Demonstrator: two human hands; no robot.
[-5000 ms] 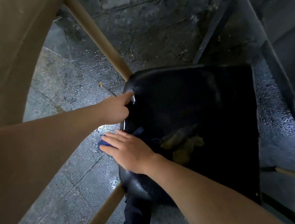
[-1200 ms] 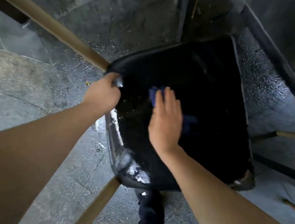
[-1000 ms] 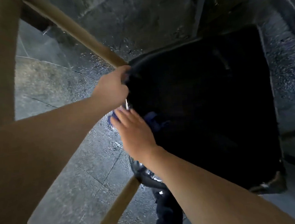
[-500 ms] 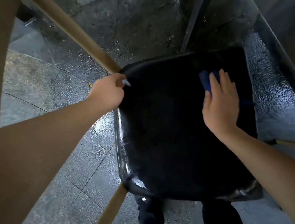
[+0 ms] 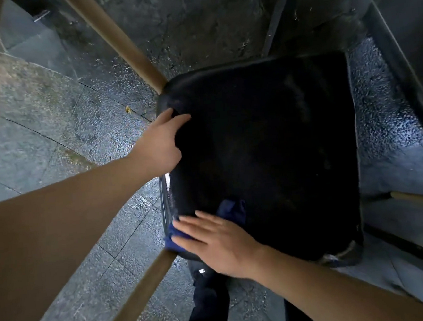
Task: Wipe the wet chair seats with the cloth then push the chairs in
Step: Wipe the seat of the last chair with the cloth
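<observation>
A black chair seat [image 5: 267, 143] fills the middle of the head view, glossy with water along its left edge. My left hand [image 5: 162, 142] grips that left edge near the far corner, thumb over the top. My right hand [image 5: 219, 243] lies flat with straight fingers on a dark blue cloth [image 5: 230, 209], pressing it onto the near left corner of the seat. Part of the cloth sticks out past my fingertips at the seat's edge.
Tan wooden chair legs [image 5: 117, 38] [image 5: 137, 292] run diagonally on the left, another pokes in at the right [image 5: 418, 197]. The stone floor [image 5: 59, 137] is wet. A dark table frame [image 5: 405, 69] stands at the right. My dark trouser legs [image 5: 209, 307] are below the seat.
My right hand has swept the cloth from the far right of the seat to its near left corner. My left hand has slid a little nearer along the left edge.
</observation>
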